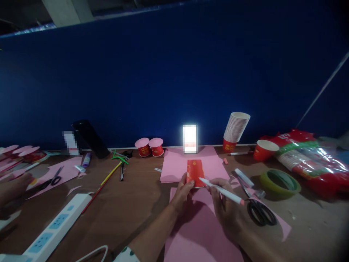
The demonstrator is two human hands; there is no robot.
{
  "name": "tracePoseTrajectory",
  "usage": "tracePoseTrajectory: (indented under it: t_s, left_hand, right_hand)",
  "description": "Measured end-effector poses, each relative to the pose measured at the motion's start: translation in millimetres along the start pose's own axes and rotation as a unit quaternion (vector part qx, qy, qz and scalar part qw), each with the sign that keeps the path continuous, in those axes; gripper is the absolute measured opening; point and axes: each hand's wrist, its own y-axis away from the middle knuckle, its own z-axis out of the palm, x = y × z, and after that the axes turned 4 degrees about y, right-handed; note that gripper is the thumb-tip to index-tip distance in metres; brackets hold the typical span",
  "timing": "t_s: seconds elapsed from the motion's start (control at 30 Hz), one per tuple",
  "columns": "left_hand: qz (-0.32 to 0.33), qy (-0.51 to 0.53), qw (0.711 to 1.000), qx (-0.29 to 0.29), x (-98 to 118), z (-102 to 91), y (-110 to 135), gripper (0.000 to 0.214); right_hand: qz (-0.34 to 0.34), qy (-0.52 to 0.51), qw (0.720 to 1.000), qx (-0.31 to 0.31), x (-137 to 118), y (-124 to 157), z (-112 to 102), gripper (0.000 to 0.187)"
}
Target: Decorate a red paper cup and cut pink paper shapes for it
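My left hand (183, 194) is closed on a red paper cup (195, 169) with gold print, its thumb near the cup's lower edge. The cup is above the pink paper sheets (201, 233) in front of me. In my right hand (225, 203) is a white marker (227, 193) with a red end, held like a pen. Its tip points at the cup's side, close to my left thumb; whether it touches I cannot tell. Black-handled scissors (261, 213) lie just right of my right hand, beside a pink paper scrap (283, 227).
A lit phone (190, 139) stands behind a pink paper stack (174, 171). Rightward are stacked cups (236, 127), a single cup (264, 151), a tape roll (280, 183) and a cup bag (305, 156). Leftward are pink-topped cups (156, 147), a power strip (58, 225) and another person's hand (16, 187).
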Motion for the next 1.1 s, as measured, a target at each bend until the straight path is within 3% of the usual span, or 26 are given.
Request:
tracePoseTrajectory:
  t_s: [0.13, 0.37, 0.87, 1.1]
  left_hand:
    - [-0.007, -0.012, 1.000, -0.019, 1, 1.8, 0, 0.036]
    - [-0.022, -0.021, 0.999, 0.013, -1, 3.8, -2, 0.045]
    - [-0.023, -0.039, 0.999, 0.015, -4, -0.4, -2, 0.043]
    - [-0.010, -0.035, 0.999, 0.017, 4, 13.7, 6, 0.037]
  right_hand:
    - [-0.005, -0.009, 1.000, -0.003, -2, -1, 0, 0.008]
    - [-0.008, 0.000, 1.000, 0.007, -8, -3, -1, 0.008]
    - [-0.018, 0.011, 1.000, 0.013, -5, -3, 1, 0.006]
    - [-0.025, 0.015, 1.000, 0.009, -7, -6, -1, 0.007]
